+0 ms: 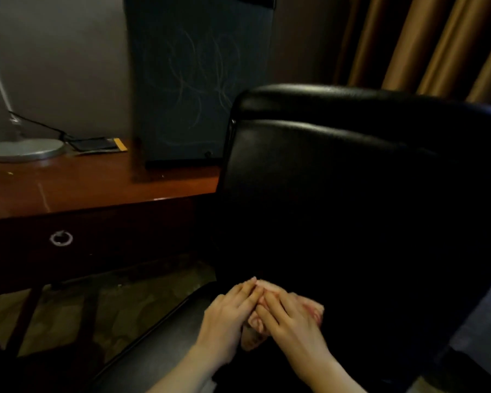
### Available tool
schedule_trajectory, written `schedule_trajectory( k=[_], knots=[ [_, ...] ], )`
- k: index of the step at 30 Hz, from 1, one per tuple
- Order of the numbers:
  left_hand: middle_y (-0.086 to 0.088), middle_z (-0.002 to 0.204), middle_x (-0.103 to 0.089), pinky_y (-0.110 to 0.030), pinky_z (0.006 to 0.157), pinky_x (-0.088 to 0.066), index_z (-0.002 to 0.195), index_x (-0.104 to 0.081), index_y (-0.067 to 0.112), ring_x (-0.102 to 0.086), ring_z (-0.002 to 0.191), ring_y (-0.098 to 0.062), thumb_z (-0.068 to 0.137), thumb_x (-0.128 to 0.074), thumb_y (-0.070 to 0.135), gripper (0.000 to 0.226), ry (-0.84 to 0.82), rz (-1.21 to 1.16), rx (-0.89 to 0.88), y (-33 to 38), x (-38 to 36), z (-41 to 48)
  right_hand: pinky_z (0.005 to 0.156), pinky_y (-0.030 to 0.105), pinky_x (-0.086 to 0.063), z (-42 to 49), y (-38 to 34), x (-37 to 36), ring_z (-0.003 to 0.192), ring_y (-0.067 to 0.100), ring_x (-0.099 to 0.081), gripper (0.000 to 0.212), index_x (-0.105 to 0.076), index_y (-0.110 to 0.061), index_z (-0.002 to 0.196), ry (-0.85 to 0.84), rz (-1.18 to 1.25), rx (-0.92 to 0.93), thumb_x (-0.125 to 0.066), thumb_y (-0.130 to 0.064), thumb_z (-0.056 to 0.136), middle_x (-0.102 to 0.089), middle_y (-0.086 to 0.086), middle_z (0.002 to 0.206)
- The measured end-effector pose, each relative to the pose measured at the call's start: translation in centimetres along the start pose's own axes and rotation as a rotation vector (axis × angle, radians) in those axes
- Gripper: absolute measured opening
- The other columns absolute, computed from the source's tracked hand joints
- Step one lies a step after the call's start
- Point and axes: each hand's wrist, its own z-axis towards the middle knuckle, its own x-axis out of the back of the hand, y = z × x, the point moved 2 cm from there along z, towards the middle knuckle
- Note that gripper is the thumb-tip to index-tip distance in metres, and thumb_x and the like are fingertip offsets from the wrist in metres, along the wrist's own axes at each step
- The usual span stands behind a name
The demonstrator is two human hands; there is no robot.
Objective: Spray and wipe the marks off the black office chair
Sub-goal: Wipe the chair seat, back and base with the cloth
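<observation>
Both of our hands are down on the seat of the black office chair [338,194], in front of its tall backrest: the left hand [227,313] and right hand [289,316] lie flat, fingers extended and tips meeting, pressing a pinkish cloth [312,310] against the upholstery rather than clutching it. We judge this to be the wiping step, on the seat's rear part. No spray bottle shows anywhere. The wooden desk [97,191] stands left of the chair. Any marks are lost in the dim black leather, so next we need firm, overlapping strokes and a closer look.
</observation>
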Motion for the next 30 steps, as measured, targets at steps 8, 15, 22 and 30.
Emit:
schedule_trajectory(
  k=[8, 15, 22, 30],
  knots=[
    [0.002, 0.143, -0.049, -0.039, 0.079, -0.054, 0.134, -0.054, 0.023, -0.055, 0.123, -0.022, 0.084, -0.039, 0.026, 0.053, 0.233, 0.167, 0.041, -3.3, 15.5, 7.4, 0.087, 0.046, -0.054, 15.1, 3.3, 8.0, 0.114, 0.031, -0.045, 0.039, -0.071, -0.014, 0.108, 0.140, -0.004, 0.094, -0.048, -0.022, 0.078, -0.066, 0.009, 0.117],
    [0.014, 0.158, -0.013, -0.037, 0.115, -0.030, 0.149, -0.016, 0.034, -0.016, 0.146, -0.013, 0.096, -0.052, 0.017, 0.067, 0.219, -0.027, 0.101, -9.5, 11.6, 12.3, 0.107, 0.048, -0.038, 19.9, 5.2, 1.9, 0.132, 0.032, -0.040, 0.051, -0.054, -0.023, 0.129, -0.084, 0.075, -0.025, -0.068, -0.014, 0.081, -0.045, 0.006, 0.144],
    [0.006, 0.156, -0.022, -0.020, 0.110, -0.025, 0.147, -0.020, 0.026, -0.027, 0.136, -0.007, 0.087, -0.061, 0.002, 0.076, 0.434, -0.166, 0.159, -10.2, 3.6, 8.8, 0.094, 0.047, -0.046, 16.4, 3.2, -4.2, 0.113, 0.038, -0.050, 0.033, -0.065, -0.016, 0.112, 0.077, 0.132, 0.021, -0.052, -0.010, 0.082, -0.058, 0.012, 0.128],
    [-0.005, 0.155, -0.025, -0.012, 0.113, -0.015, 0.146, -0.035, 0.011, -0.026, 0.141, -0.016, 0.065, -0.070, -0.010, 0.091, 0.261, -0.266, 0.235, -8.5, -4.2, 1.9, 0.089, 0.036, -0.051, 8.8, 0.5, -8.0, 0.108, 0.028, -0.061, 0.036, -0.070, -0.019, 0.106, 0.028, 0.016, 0.176, -0.047, -0.021, 0.078, -0.066, 0.004, 0.117]
  ],
)
